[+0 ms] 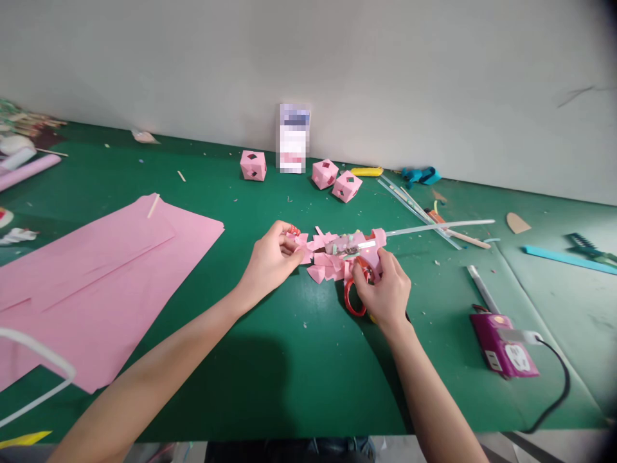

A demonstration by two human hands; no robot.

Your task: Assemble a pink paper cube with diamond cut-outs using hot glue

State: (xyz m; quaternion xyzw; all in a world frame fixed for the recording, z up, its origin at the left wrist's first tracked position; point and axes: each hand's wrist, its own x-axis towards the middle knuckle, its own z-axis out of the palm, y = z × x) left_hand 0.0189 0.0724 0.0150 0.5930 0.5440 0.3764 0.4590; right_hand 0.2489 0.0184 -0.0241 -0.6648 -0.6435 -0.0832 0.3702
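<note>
From where I stand, the left hand (274, 258) has its thumb and fingers pinching a small piece of pink paper (303, 248) above the tabletop (231, 392). The right hand (386, 289) has its grip closed around the handle of a glue gun (359, 245). The important relation is between these 2 things: the gun's long axis runs sideways, its nozzle points toward the left hand, and the paper is to the left of this tip, near it. I cannot tell if they touch. The glue stick (438, 227) goes out behind, to the right. Pink scraps (328, 265) lie around the nozzle, red scissors (354, 311) lie beside the right hand, and 3 paper boxes (253, 168) stand farther back.
</note>
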